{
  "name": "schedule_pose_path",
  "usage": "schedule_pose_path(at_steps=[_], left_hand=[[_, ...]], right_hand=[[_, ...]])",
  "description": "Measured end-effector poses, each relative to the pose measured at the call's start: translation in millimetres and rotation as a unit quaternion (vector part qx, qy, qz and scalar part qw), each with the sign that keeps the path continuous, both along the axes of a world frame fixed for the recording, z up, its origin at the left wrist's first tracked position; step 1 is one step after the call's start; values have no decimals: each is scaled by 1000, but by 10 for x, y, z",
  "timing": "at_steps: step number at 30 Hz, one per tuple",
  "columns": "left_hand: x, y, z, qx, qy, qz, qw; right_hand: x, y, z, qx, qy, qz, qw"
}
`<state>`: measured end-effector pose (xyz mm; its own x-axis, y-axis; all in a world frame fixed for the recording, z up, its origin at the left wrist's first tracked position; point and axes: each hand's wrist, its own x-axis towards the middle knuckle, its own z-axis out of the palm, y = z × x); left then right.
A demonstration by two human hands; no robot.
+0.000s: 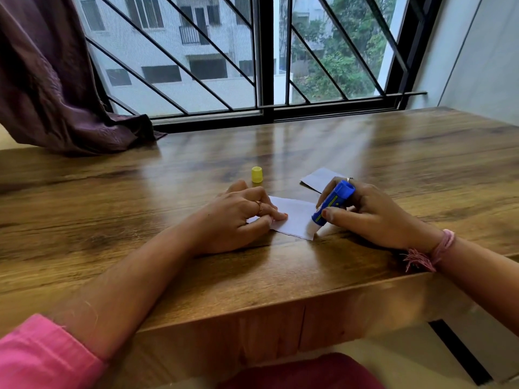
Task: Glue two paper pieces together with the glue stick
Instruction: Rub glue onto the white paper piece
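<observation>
A white paper piece (295, 217) lies flat on the wooden table (421, 169). My left hand (238, 217) presses down on its left end with the fingertips. My right hand (365, 217) grips a blue glue stick (332, 204), tilted, with its white tip touching the paper's right end near the front corner. A second white paper piece (318, 179) lies just behind my right hand, partly hidden by it. The yellow cap (257, 174) of the glue stick stands upright behind my left hand.
A purple curtain (56, 88) drapes onto the table's far left corner. A barred window (252, 57) runs along the far edge. The table's front edge (280, 304) is close to my body. A wall stands at the right.
</observation>
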<state>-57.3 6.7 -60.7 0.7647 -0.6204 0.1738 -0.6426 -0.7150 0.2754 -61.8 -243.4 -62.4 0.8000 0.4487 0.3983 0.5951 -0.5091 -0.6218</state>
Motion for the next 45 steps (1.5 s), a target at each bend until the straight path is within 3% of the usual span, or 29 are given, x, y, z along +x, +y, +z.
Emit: schedule_pose_path(at_steps=[23, 36, 40, 45], left_hand=[[18, -2, -13, -7, -2, -6, 1000], [15, 5, -9, -2, 3, -5, 1000], [31, 6, -26, -11, 4, -2, 1000], [32, 9, -21, -10, 5, -3, 1000]], right_hand=[[-13, -3, -14, 12, -6, 33, 999], [29, -9, -5, 18, -17, -35, 999], [15, -9, -13, 10, -8, -9, 1000], [83, -19, -48, 33, -4, -68, 997]])
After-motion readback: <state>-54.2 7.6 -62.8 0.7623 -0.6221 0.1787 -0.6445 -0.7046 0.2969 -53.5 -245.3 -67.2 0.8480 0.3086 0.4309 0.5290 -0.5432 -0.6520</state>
